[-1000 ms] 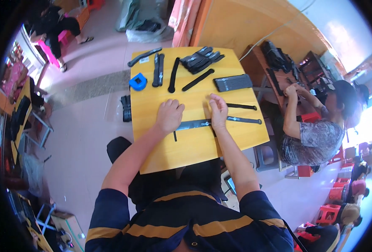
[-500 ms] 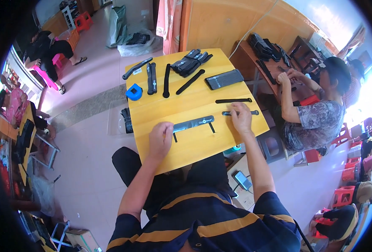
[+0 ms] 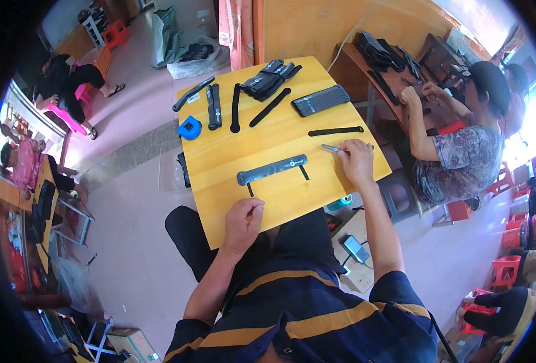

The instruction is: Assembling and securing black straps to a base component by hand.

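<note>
On the yellow table, a dark flat band with a pale mark lies aslant, two short black strips sticking out from its near edge. My left hand is loosely closed near the table's front edge, just below the band's left end, with nothing visible in it. Over at the right side, my right hand has its fingers curled on a slim dark-grey strip; only one end shows, the rest being hidden under the hand. Beyond that hand lies a thin black strap.
Toward the back are a bundle of black straps, a dark ribbed flat pack, several loose straps and a blue tape measure. At right, a co-worker handles things at a brown table.
My left hand has come off the band's left end, moving nearer and slightly right. My right hand has shifted a little right and covers more of the slim strip.
</note>
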